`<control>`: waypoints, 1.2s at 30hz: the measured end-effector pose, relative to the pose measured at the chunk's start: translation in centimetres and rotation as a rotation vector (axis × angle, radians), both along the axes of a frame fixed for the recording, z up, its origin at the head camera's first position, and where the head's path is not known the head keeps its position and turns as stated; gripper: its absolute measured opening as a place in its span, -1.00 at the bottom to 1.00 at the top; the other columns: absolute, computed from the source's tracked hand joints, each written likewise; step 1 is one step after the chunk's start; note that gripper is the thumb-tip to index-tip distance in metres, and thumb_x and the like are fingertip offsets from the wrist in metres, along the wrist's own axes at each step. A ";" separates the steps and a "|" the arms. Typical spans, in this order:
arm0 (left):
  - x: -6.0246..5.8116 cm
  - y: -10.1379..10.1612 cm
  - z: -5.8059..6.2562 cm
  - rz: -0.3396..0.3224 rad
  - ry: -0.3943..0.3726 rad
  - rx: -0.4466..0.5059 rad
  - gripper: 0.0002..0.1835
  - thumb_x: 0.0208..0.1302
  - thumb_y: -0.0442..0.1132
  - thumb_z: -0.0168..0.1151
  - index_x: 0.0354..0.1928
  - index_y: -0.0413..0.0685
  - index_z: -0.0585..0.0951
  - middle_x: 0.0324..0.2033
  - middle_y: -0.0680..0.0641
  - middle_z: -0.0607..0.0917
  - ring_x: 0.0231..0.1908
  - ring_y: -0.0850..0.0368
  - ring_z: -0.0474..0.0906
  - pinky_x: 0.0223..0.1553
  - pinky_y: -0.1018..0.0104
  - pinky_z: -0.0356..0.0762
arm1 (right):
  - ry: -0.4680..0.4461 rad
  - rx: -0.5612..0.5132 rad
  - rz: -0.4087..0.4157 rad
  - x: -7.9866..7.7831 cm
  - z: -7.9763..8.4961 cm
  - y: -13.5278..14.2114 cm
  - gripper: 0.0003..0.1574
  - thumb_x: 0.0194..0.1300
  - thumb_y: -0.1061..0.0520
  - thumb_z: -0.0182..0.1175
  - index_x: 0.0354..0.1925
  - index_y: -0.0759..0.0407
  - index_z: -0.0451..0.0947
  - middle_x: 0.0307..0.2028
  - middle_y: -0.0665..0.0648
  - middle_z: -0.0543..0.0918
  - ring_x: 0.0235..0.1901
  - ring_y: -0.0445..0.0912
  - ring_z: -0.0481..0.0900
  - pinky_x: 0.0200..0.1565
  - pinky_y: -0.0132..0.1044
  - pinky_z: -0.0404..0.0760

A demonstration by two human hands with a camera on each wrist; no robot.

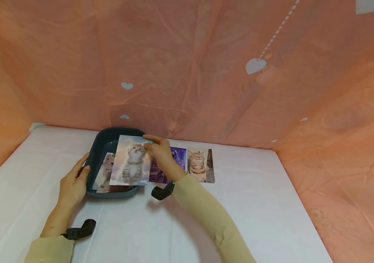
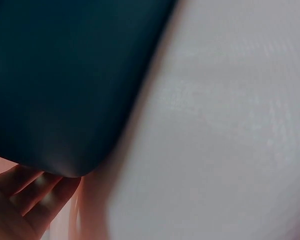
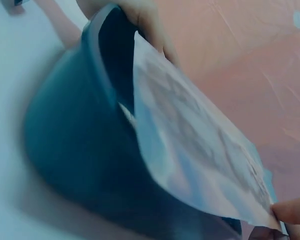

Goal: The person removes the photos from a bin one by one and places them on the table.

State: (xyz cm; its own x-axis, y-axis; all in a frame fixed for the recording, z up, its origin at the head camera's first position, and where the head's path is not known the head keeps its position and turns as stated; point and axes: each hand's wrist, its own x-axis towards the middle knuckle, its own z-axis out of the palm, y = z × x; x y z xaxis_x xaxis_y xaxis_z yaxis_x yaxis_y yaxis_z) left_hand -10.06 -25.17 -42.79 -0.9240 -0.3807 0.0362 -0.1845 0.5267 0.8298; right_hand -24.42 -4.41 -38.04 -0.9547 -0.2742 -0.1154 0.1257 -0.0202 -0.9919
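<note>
Over a blue tub point(image 1: 114, 195), a right hand point(image 1: 162, 153) is holding a kitten card point(image 1: 133, 160), its fingers pinching the upper right edge, while a left hand point(image 1: 71, 188) is gripping the tub's left rim. Another card point(image 1: 106, 173) is lying inside; a purple card point(image 1: 180, 157) and a ginger-cat card point(image 1: 200, 166) are lying to the right on the white surface point(image 1: 272, 219). The held card is bowing in the right-wrist view; whether it is touching the rim is hard to tell. Handling it well is probably calling for a light edge pinch, clearance from the rim and a steady tub.
</note>
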 end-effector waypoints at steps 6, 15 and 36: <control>0.0 -0.2 -0.2 0.004 0.014 -0.014 -0.47 0.54 -0.03 -0.32 0.49 0.15 0.08 0.29 -0.50 0.27 0.26 -0.54 0.16 0.16 -0.42 0.11 | 0.030 0.026 -0.036 -0.5 -0.5 1.9 -0.58 0.16 0.41 0.19 0.01 0.26 0.64 0.16 0.18 0.55 -0.06 -0.12 0.48 -0.29 -0.41 0.47; 0.0 -0.2 -0.4 0.016 0.061 -0.042 -0.48 0.54 -0.07 -0.28 0.48 0.11 0.14 0.20 -0.52 0.39 0.17 -0.52 0.27 0.09 -0.37 0.19 | 0.024 0.034 -0.044 -0.7 -1.0 4.8 -0.57 0.24 0.37 0.16 0.09 0.25 0.59 0.32 0.20 0.38 0.21 0.11 0.43 0.06 -0.18 0.53; 0.1 -0.1 -0.2 0.004 0.017 -0.013 -0.46 0.54 -0.02 -0.32 0.49 0.17 0.06 0.32 -0.49 0.23 0.26 -0.59 0.11 0.15 -0.47 0.07 | -0.017 0.128 -0.124 -1.3 -2.4 11.1 -0.61 0.26 0.30 0.19 0.06 0.14 0.62 -0.32 0.00 0.61 -0.70 -0.24 0.18 -0.59 -0.38 0.27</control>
State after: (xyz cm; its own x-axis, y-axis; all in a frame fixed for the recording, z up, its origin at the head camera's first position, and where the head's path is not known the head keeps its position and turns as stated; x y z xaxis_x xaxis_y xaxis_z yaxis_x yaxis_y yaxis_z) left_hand -10.00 -25.28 -42.97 -0.9215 -0.3843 0.0567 -0.1729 0.5363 0.8261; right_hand -25.74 6.72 -40.44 -0.9779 -0.1361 -0.1586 0.1472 0.0901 -0.9850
